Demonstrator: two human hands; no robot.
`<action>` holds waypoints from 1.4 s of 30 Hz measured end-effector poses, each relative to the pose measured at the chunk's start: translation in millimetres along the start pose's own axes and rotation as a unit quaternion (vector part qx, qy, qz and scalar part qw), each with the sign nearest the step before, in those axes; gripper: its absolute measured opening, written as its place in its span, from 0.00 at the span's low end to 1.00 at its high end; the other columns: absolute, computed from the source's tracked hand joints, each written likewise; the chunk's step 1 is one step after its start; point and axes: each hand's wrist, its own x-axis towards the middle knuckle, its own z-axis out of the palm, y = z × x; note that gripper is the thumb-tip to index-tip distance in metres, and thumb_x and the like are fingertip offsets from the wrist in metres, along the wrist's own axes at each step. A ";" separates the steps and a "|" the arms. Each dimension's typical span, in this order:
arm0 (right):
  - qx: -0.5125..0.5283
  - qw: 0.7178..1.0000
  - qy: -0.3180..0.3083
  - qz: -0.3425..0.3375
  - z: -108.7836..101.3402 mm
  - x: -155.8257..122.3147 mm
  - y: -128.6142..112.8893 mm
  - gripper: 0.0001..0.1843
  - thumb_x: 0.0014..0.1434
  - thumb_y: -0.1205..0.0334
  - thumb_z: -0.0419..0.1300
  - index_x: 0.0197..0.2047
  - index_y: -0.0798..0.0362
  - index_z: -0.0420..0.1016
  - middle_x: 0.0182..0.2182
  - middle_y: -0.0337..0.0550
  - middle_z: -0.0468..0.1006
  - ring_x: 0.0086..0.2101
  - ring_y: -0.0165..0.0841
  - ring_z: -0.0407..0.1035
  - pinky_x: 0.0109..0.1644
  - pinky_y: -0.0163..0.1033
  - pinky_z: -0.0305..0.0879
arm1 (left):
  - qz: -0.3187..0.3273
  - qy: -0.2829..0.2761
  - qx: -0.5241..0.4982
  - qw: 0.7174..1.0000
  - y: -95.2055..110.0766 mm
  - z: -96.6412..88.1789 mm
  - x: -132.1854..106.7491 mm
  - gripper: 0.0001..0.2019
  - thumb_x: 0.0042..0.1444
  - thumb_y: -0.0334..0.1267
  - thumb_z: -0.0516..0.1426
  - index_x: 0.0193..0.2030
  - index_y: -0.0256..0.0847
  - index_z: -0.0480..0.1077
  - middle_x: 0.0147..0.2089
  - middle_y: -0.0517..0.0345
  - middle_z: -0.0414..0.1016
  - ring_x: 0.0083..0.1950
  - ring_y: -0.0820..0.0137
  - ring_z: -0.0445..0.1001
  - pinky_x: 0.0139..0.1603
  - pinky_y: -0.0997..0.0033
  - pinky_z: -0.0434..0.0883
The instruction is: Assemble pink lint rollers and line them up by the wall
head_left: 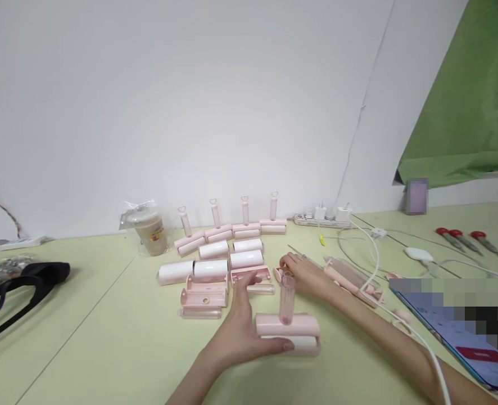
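Note:
My left hand (238, 332) is around the left end of a pink lint roller (288, 325), its thumb lying across the white roll. This roller stands on the table with its clear pink handle (288, 301) pointing up. Just beyond the handle, my right hand (297, 271) reaches over the table with its fingers curled down. A small pink part (278, 274) shows beside its fingers; what the fingertips hold, if anything, is hidden. A thin metal rod (297, 251) lies close to the right hand. Pink roller covers (202, 298) and clear handles (200, 313) lie left of my hands.
Several upright lint rollers (247, 230) line the wall, with white rolls (211, 270) before them. A bagged cup (152, 233) stands left, near black straps (25, 287). To the right are a power strip (329, 221), a white cable (417, 337), a phone (455, 337) and red-handled tools (455, 236).

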 end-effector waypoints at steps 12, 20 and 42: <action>-0.001 0.999 0.022 0.048 -0.5 -2.0 6.1 0.09 0.59 0.59 0.54 0.36 0.56 0.69 0.35 0.41 0.73 0.37 0.33 0.68 0.43 0.45 0.62 | 0.031 -0.122 -0.311 0.942 30.7 32.3 55.7 0.03 0.36 0.29 0.49 0.21 0.38 0.63 0.14 0.67 0.61 0.15 0.79 0.59 0.16 0.79 0.57; 0.207 0.978 0.008 0.015 -58.9 -19.2 -6.6 0.08 0.59 0.64 0.46 0.40 0.53 0.63 0.29 0.38 0.73 0.29 0.29 0.68 0.31 0.34 0.63 | 0.027 -0.092 -0.342 0.935 26.3 41.2 51.9 0.04 0.34 0.29 0.48 0.20 0.39 0.63 0.12 0.67 0.62 0.15 0.78 0.61 0.20 0.78 0.60; 0.254 0.962 0.058 -0.078 -78.2 -50.0 -60.1 0.11 0.60 0.56 0.50 0.34 0.50 0.69 0.32 0.42 0.71 0.33 0.33 0.66 0.37 0.38 0.63 | -0.006 -0.090 -0.345 0.934 19.9 47.1 50.8 0.04 0.40 0.34 0.54 0.19 0.38 0.64 0.16 0.66 0.62 0.16 0.80 0.58 0.17 0.80 0.57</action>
